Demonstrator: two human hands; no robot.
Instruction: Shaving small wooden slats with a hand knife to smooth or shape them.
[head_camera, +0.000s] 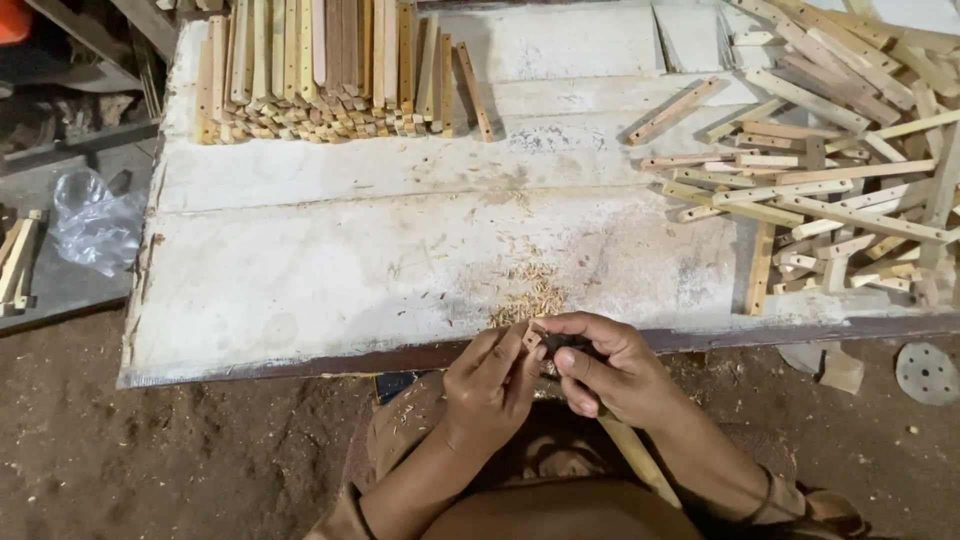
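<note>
Both hands meet just past the worktop (300, 280) edge — the left hand (490, 385) pinches a small wooden stick (533, 337) by its end, while the right hand (610, 370) closes on something dark I cannot make out. The grip looks thin, so the stick could slip into the shavings (530, 295) or onto the dirt floor (200, 460).

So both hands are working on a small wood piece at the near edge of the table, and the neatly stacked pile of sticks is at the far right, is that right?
Not quite. The head view shows the neat stack of sticks at the far left of the table; the right side holds a loose, scattered heap of sticks. Both hands, left hand and right hand, do work the small wood piece at the near edge.
</note>
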